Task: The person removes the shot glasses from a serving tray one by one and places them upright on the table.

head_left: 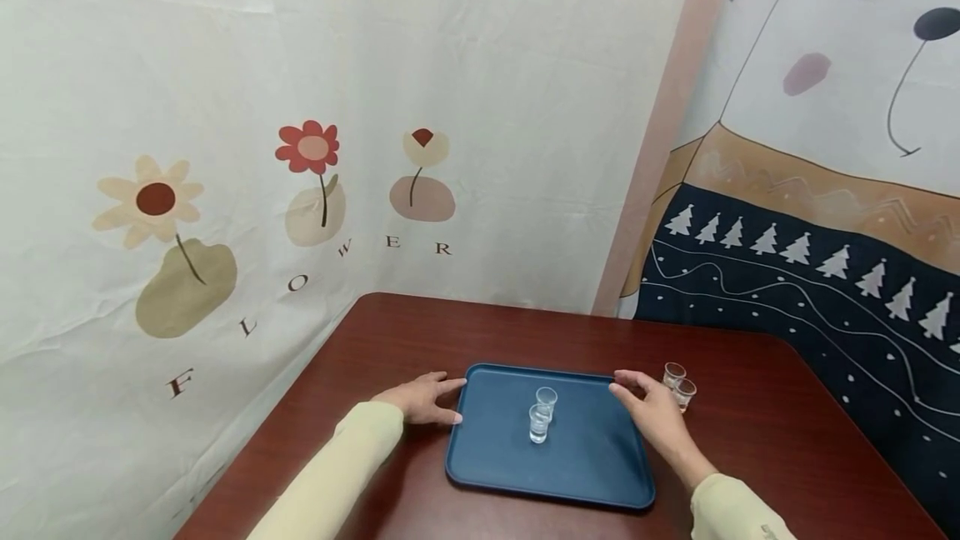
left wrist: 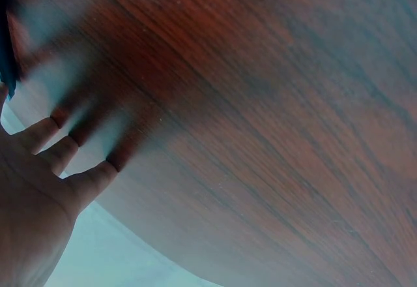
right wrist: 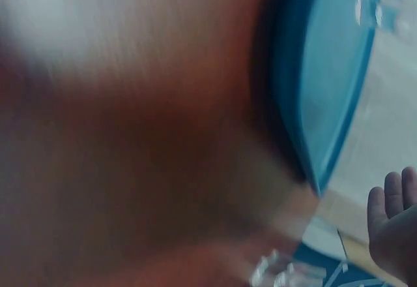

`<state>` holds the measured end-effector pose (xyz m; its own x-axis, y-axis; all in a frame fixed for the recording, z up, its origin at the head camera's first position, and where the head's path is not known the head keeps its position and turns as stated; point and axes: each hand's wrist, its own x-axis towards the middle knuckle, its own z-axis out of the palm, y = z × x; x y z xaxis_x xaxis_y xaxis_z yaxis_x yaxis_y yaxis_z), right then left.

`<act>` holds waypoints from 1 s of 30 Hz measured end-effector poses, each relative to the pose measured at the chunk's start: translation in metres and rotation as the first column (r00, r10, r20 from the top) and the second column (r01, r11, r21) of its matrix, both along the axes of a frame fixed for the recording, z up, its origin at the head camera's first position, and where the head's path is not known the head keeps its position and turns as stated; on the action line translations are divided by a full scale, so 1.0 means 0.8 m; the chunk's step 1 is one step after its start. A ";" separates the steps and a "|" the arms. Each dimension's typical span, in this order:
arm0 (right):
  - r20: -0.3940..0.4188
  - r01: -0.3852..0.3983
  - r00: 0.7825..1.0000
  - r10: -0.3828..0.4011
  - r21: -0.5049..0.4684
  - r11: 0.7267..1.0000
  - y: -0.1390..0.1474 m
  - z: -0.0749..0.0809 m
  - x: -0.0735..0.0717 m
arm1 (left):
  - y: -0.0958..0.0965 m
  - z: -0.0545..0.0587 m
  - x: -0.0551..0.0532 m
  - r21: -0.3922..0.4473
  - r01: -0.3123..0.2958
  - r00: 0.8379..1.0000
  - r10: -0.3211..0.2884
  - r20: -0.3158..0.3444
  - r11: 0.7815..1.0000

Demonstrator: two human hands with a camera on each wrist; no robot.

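A blue rectangular tray (head_left: 495,452) lies on the table with two small clear shot glasses on it, the nearer glass (head_left: 538,425) overlapping the farther glass (head_left: 547,398) in the head view. At the tray's left rim is my left hand (head_left: 422,401), thumb and index fingertips right at the edge, the other fingers extended over the table. My right hand (head_left: 654,413) hovers by the far right corner, fingers loosely bent and nothing in its grasp. Just beyond that hand stand two more shot glasses (head_left: 674,374) on the table.
The dark red wooden table (head_left: 405,332) has rounded corners. Behind it and along its left side hangs a white cloth (head_left: 517,107) printed with flowers. Another cloth (head_left: 810,307) with a bear design covers the right.
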<state>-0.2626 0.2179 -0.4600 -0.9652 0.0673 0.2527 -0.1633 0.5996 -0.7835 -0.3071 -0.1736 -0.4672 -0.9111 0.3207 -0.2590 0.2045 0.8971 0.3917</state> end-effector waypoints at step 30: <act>0.053 -0.141 0.988 0.144 -0.065 0.988 -0.103 -0.045 0.028 | -0.001 -0.004 -0.005 0.008 0.010 1.000 -0.010 0.005 1.000</act>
<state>-0.2404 0.1352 -0.4957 -0.9788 -0.0581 0.1964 -0.1973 0.5240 -0.8285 -0.3113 -0.1748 -0.4707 -0.9065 0.3319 -0.2609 0.2115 0.8919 0.3997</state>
